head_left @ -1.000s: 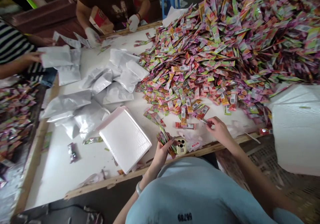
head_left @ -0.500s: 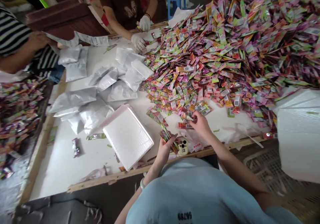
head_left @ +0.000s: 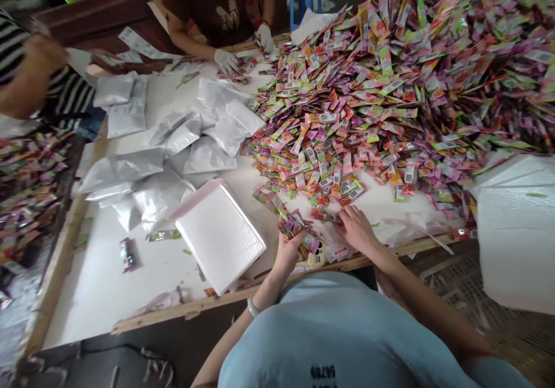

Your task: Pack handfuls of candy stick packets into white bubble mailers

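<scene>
A small bunch of colourful snack packets point(head_left: 295, 224) is clutched in my left hand point(head_left: 287, 255), just above the table's near edge. To its right, my right hand point(head_left: 356, 229) has its fingertips closed on the right end of a red snack packet point(head_left: 323, 215), low over the table. Beyond both hands spreads a big heap of similar packets point(head_left: 347, 110). Partly hidden by my left hand and its bunch is a pale yellow phone point(head_left: 317, 255) with camera lenses.
White padded mailers point(head_left: 221, 237) are stacked left of my hands, with filled silvery bags point(head_left: 150, 194) beyond. Another mailer stack point(head_left: 515, 232) stands at right. Across the table, a co-worker's gloved hands point(head_left: 228, 62) handle packets. A wooden rim point(head_left: 182, 311) edges the table.
My right hand has left a packet with my left hand's bunch and moved down onto the red one. At far left, the person's paper strip has dropped away from their hand.
</scene>
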{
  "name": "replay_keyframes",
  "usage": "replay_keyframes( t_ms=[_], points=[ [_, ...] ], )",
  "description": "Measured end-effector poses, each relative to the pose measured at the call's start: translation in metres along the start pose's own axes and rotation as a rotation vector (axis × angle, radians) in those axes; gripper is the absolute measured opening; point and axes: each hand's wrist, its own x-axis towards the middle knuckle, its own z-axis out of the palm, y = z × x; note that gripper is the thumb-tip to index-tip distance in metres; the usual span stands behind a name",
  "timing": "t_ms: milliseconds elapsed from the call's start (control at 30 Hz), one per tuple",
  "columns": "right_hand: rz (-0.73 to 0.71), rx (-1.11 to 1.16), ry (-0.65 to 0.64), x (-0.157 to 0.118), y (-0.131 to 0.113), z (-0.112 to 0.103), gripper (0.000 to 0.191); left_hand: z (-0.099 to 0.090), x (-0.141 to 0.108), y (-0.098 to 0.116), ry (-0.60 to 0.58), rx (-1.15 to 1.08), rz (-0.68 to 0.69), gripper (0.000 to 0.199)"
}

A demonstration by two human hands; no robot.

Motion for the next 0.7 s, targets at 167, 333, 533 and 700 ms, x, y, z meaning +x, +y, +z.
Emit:
replay_keyframes(
  t_ms=[167,333,533,700],
  points=[
    [-0.034,0.274,0.090,-0.016,-0.034,0.001,0.009,0.000,-0.001,-0.008,0.030,0.018,0.013,0.048],
    [-0.267,0.389,-0.071,0.005,-0.031,-0.024,0.019,0.003,0.006,-0.003,0.054,0.031,0.023,0.039],
    [-0.282,-0.089,-0.215,0.074,0.060,-0.038,0.061,-0.003,0.000,0.001,-0.070,0.008,-0.055,0.043],
    [-0.324,-0.164,-0.193,0.086,0.078,-0.036,0.043,-0.005,-0.008,0.001,-0.062,-0.056,-0.064,0.052]
  ],
)
